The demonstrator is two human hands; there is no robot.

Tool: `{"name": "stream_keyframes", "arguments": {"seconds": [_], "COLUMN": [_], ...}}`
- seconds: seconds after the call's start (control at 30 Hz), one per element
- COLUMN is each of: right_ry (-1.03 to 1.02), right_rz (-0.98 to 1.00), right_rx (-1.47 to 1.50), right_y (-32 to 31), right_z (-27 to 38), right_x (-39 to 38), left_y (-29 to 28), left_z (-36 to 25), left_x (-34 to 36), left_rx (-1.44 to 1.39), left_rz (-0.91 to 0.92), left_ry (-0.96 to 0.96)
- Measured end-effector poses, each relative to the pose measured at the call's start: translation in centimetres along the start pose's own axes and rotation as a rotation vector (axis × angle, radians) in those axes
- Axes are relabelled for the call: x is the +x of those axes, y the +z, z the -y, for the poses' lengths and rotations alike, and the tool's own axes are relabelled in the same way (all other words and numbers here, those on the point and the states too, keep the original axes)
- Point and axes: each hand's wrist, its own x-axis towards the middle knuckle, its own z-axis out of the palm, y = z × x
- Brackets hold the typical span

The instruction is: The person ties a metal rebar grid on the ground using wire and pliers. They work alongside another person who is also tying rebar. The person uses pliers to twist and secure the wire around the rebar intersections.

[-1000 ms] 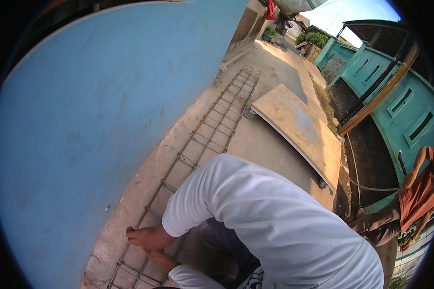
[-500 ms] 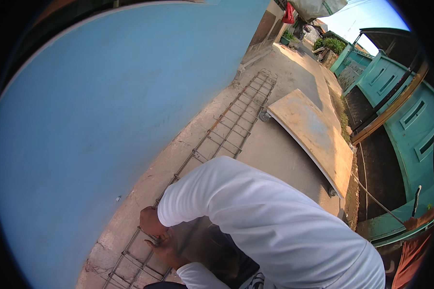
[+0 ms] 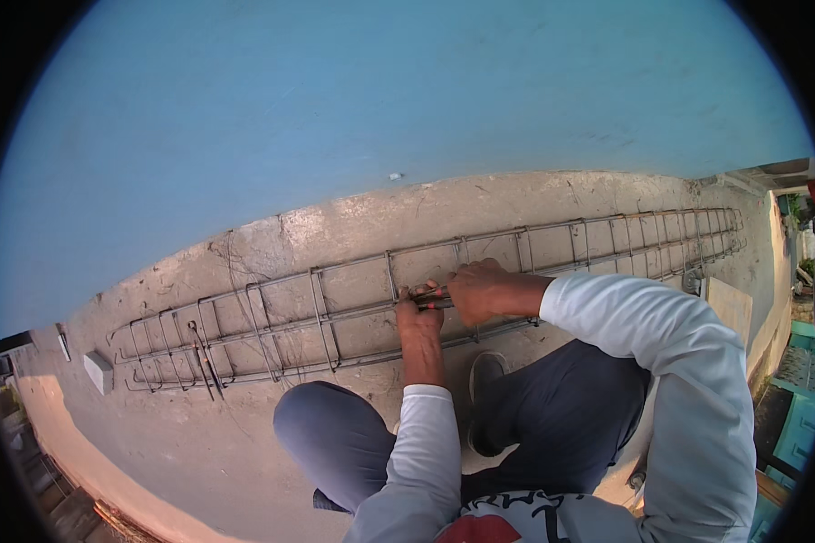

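Observation:
A long steel rebar cage [image 3: 326, 317] lies across the ground in front of me, made of lengthwise bars with square stirrups. Near its middle my hands meet over the bars. My left hand [image 3: 418, 312] is closed at a stirrup crossing; what its fingers pinch is hidden. Just to its right, my right hand [image 3: 482, 291] is closed around a slim dark tool with red marks [image 3: 436, 304], whose ends are partly covered by my fingers. A pair of pincers [image 3: 205, 360] leans on the cage towards its left end.
A blue wall [image 3: 407, 100] runs along the far side of the cage. A pale block [image 3: 98, 372] sits by the left end. My bent knees [image 3: 335, 430] are close to the near bar. A wooden board [image 3: 728, 308] stands at the right.
My view has swung from along the alley to face the wall and the cage squarely. Both hands remain together on the cage; the tool between them now shows.

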Motion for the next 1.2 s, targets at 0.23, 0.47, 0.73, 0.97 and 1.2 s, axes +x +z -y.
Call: {"name": "stream_keyframes", "arguments": {"seconds": [0.23, 0.47, 0.73, 0.97, 1.2], "right_ry": [0.205, 0.460, 0.327, 0.346, 0.357], "right_rz": [0.781, 0.676, 0.355, -0.035, -0.023], "right_rx": [1.671, 1.967, 1.369, 1.231, 1.252], "right_y": [4.6, 4.9, 11.9, 11.0, 10.6], "right_z": [-4.4, 2.0, 0.5, 6.4, 8.4], "right_x": [0.1, -4.5, -4.4, -11.1, -14.6], "left_y": [1.4, -4.2, 3.9, 3.7, 2.8], "left_z": [1.2, -5.1, -5.1, -5.7, -5.7], "left_x": [-6.7, -6.1, -11.6, -12.7, -12.0], "left_rx": [0.898, 2.274, 2.654, 2.755, 2.670], "left_rz": [-0.215, -0.168, -0.219, -0.318, -0.354], "left_ry": [0.205, 0.621, 0.555, 0.612, 0.548]}}
